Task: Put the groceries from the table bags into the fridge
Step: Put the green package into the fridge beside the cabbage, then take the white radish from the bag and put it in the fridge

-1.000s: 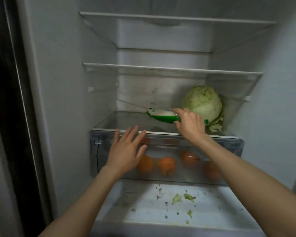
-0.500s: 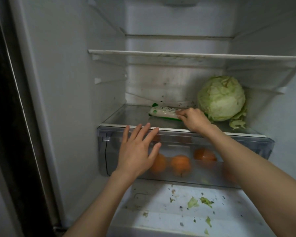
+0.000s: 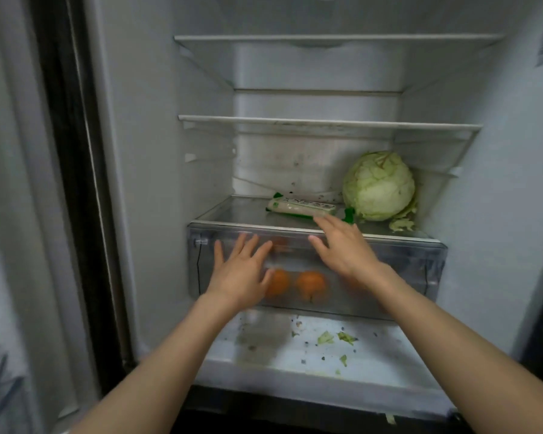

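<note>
Fridge interior: white plastic walls, glass shelves. Flat oblong packet, white with green ends, lies on lowest glass shelf, just left of round, leafy, pale-green cabbage. Clear plastic crisper drawer below holds round oranges. Right hand: fingers extended, spread; fingertips at packet's near edge, contact unclear, nothing held. Left hand: fingers splayed, straight, before drawer front, nothing held. Leaf scraps on fridge floor.

right hand released packet, withdrawing
</note>
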### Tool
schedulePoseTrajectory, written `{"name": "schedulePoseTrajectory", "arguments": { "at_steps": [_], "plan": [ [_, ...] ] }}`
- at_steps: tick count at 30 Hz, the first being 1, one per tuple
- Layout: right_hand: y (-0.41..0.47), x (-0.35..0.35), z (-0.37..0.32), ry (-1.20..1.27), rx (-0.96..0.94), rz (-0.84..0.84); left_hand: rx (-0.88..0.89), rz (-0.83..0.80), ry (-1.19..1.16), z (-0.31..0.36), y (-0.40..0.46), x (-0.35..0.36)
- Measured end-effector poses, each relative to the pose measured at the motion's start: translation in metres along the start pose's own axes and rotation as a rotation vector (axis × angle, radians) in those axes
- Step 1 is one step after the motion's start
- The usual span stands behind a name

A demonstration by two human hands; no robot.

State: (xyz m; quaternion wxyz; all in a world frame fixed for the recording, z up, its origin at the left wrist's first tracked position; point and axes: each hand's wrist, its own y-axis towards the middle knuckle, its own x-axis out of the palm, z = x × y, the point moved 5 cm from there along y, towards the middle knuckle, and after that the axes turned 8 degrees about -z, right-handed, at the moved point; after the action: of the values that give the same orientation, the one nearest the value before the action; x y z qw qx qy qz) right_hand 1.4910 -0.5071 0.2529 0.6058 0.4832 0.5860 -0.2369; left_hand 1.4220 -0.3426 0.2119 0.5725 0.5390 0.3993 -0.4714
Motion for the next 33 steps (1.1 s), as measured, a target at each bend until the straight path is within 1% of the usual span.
{"name": "schedulePoseTrajectory", "arguments": {
  "at_steps": [3, 6, 8, 11, 16, 20, 24, 26, 29, 33],
  "plan": [
    [-0.058, 0.002, -0.021, 0.052, -0.078, 0.033, -0.031, 0.075, -0.087, 0.013, -0.053, 0.004],
    [-0.12, 0.016, -0.046, 0.14, -0.147, 0.018, -0.051, 0.143, -0.159, 0.024, -0.119, 0.015],
    [-0.164, 0.033, -0.062, 0.221, -0.176, -0.029, -0.062, 0.181, -0.245, 0.028, -0.169, 0.023],
    [-0.226, 0.059, -0.086, 0.351, -0.175, -0.164, -0.122, 0.232, -0.354, 0.031, -0.244, 0.033],
    [-0.3, 0.09, -0.135, 0.391, -0.263, -0.319, -0.293, 0.115, -0.292, 0.017, -0.356, 0.068],
    [-0.347, 0.117, -0.187, 0.366, -0.355, -0.443, -0.473, 0.09, -0.279, -0.013, -0.443, 0.079],
    [-0.394, 0.145, -0.267, 0.357, -0.532, -0.581, -0.657, 0.077, -0.189, -0.053, -0.537, 0.074],
    [-0.417, 0.155, -0.316, 0.367, -0.618, -0.62, -0.746, 0.082, -0.15, -0.074, -0.587, 0.063],
    [-0.449, 0.161, -0.395, 0.349, -0.751, -0.621, -0.868, 0.069, -0.095, -0.109, -0.664, 0.04],
    [-0.491, 0.162, -0.501, 0.349, -0.888, -0.6, -0.976, 0.104, -0.065, -0.151, -0.765, -0.003]
  ]
}}
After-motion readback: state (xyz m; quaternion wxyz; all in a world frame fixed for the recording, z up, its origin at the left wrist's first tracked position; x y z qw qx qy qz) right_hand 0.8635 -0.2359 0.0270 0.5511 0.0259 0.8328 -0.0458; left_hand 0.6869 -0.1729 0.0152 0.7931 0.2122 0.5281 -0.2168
